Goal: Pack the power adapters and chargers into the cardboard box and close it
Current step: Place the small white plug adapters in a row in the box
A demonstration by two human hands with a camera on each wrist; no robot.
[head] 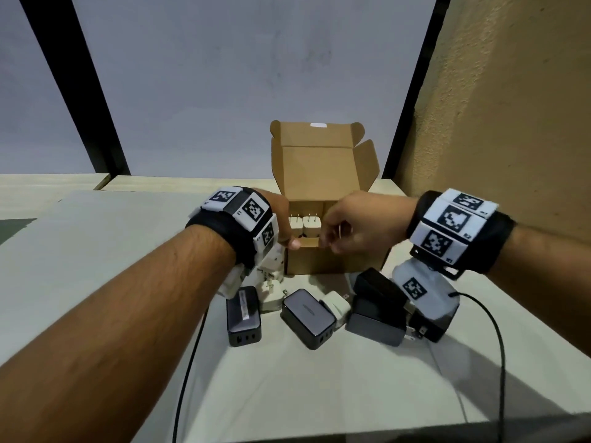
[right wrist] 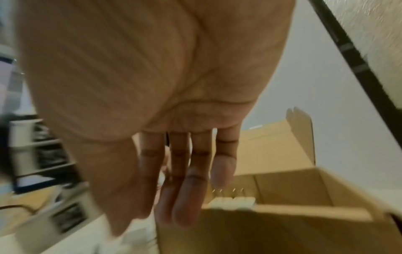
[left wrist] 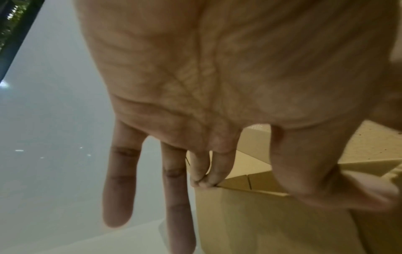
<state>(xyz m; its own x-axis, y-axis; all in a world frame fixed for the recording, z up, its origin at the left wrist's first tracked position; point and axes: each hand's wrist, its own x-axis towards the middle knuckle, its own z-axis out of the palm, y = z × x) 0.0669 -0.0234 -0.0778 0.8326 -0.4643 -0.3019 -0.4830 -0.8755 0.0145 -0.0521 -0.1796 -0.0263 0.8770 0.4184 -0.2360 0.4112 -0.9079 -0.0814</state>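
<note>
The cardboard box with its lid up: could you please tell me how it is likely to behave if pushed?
The cardboard box probably slides easily: only two small white chargers show inside, so it looks light. Its raised lid is thin and would likely flex. The left hand gripping its front corner may be steadying it.

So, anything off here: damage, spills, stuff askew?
Nothing stands out. The cardboard box is intact, lid open; two white chargers stand prongs-up inside. The remaining adapters lie jumbled in front; left hand holds the box corner.

Left grip [head: 279, 215] half-curled, thumb pressing; right grip [head: 359, 225] loose, straight-fingered.
</note>
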